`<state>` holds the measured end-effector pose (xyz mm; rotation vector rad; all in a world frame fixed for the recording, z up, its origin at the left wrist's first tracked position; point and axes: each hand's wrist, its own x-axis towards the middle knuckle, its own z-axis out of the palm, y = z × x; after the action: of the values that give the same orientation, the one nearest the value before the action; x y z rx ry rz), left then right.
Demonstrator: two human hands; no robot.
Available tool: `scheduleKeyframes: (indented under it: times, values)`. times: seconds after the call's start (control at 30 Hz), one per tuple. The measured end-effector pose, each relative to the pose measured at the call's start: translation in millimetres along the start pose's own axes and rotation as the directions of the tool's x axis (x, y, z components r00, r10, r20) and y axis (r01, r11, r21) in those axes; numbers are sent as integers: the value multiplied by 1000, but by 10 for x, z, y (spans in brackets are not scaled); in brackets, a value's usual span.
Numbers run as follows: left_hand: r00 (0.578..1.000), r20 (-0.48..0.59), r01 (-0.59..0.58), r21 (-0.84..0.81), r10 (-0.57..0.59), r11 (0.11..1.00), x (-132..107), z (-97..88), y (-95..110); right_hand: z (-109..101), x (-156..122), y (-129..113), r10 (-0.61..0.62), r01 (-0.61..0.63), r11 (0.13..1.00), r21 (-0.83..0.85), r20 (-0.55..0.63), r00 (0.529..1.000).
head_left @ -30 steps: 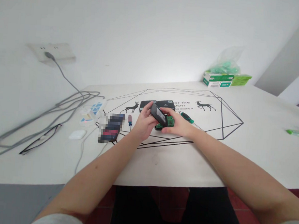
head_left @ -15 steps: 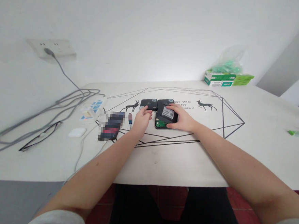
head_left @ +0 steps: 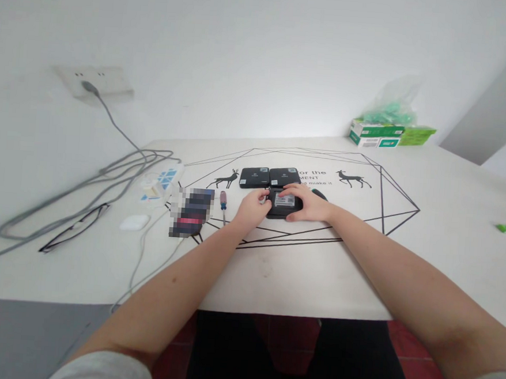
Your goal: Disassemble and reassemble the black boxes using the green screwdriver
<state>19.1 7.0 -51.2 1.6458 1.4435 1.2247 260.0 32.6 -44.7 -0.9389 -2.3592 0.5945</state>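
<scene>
At the centre of the frame, one labelled black case [head_left: 280, 210] lies on the desk [head_left: 264, 282], the right hand [head_left: 310, 206] gripping it between fingers and thumb, the left hand [head_left: 254, 207] curled at its left edge, whether pinching it I cannot tell. Just above sit two black boxes [head_left: 255, 178]; one screwdriver [head_left: 223, 199] lies to the left. The desk, white with two printed deer [head_left: 354, 181], meets a pale wall [head_left: 245, 56] bearing one socket plate [head_left: 115, 82], upper left, and red floor [head_left: 416, 371] shows below.
</scene>
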Motion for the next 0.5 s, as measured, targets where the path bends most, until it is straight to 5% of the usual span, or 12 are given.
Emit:
scheduleKeyframes:
  times: [0.5]
  values:
    - [993,-5,-119,46,119,992,-51,9,71,-55,10,-34,58,-57,998,-10,55,997]
